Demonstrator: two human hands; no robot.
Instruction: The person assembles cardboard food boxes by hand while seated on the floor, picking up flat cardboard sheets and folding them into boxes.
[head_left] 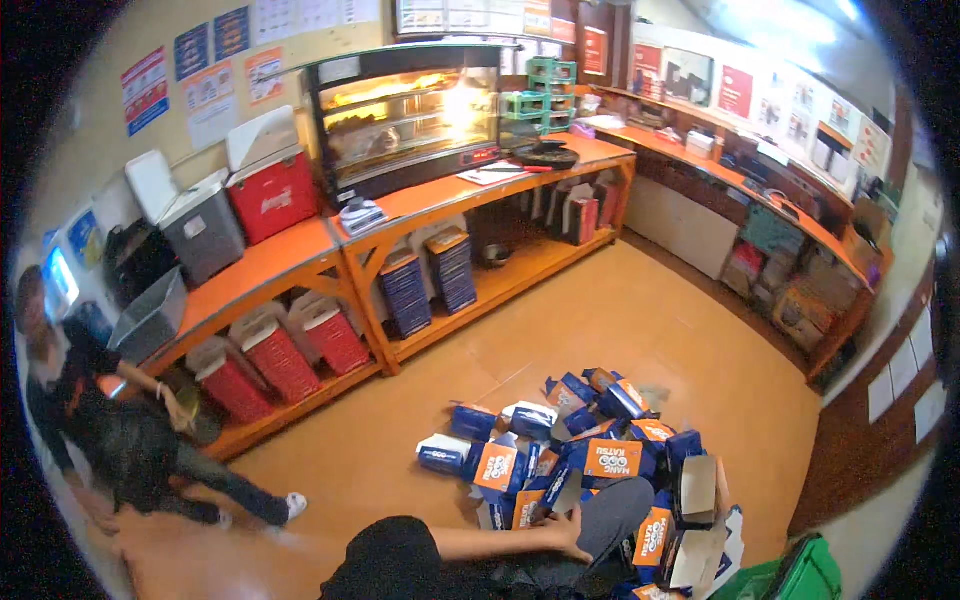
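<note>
My left hand (pixel 562 535) rests on a dark grey trouser leg (pixel 618 515), its fingers apart and holding nothing. A black sleeve (pixel 385 560) covers that arm's upper part. My right hand is out of view. Just beyond my knee, a heap of navy and orange cardboard food boxes (pixel 612 458) lies on the floor, several of them tipped over or open. One box on the right (pixel 697 490) shows its pale inside. Part of the pile is hidden behind my leg.
A green bin (pixel 805 575) stands at the lower right. Along the wall, an orange counter (pixel 410 205) carries a lit food warmer (pixel 410 110), with stacked navy cartons (pixel 450 270) and red carriers (pixel 275 355) below. At the left a person in dark clothes (pixel 130 430) stands near it.
</note>
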